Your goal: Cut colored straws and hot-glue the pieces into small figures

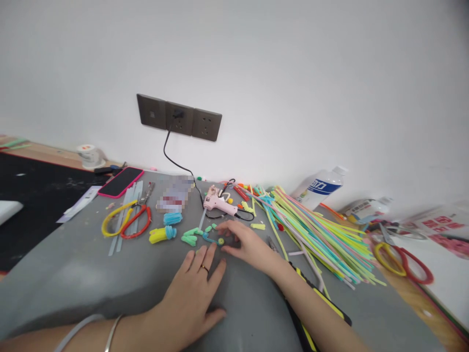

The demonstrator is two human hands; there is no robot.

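Note:
My left hand (194,293), wearing a ring, lies with its fingers spread on the grey mat (256,318). Its fingertips reach up to a blue bent piece of pipe cleaner (209,239). Curved over the mat is my right hand (247,244), thumb and fingers apart, beside a small green coil (221,241). Whether the thumb touches the coil I cannot tell. Short green pieces (189,237) lie just left of the blue one. A yellow-and-blue bundle (162,234) and a blue bundle (172,218) are farther left. Behind them rests a pink glue gun (220,203).
Yellow-and-red-handled scissors (132,220) lie on clear glue sticks (119,239), near a phone (121,182). Many pipe cleaners (322,234) spread right, before a white bottle (318,188). Black-and-yellow-handled pliers (322,296) lie under my right forearm. More scissors (401,259) are far right. A cord (178,164) runs to the wall socket (179,117).

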